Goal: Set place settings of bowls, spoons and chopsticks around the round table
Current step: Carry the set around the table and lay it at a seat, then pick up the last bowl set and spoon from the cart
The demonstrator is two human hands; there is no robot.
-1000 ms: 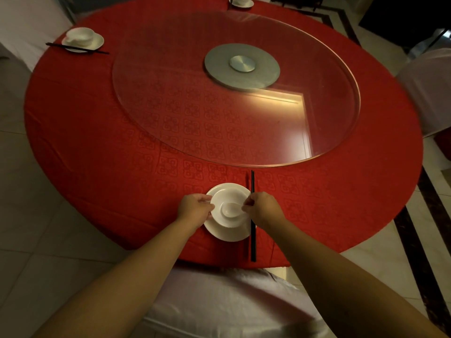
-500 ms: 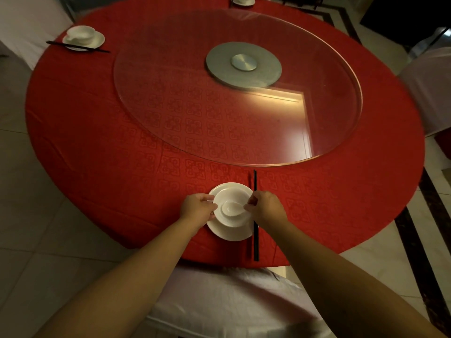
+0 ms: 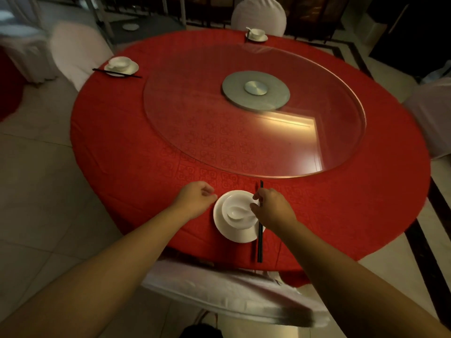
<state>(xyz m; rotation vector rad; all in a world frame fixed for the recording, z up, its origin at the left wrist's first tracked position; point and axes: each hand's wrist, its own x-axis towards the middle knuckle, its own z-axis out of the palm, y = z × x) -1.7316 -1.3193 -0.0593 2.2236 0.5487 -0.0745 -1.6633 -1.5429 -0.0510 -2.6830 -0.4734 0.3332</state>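
Head view: right hand (image 3: 274,211) fingers touch bowl (image 3: 238,212) rim.

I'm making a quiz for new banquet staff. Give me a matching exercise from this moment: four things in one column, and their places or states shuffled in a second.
Things:
1. porcelain spoon
2. near chopsticks
3. left hand
4. metal turntable hub

Places or states:
A. under the middle of the glass lazy Susan
B. lying in the near bowl
C. loosely curled, holding nothing, left of the near saucer
D. lying right of that saucer, pointing toward the table's middle

Pairs: 1-B, 2-D, 3-C, 4-A
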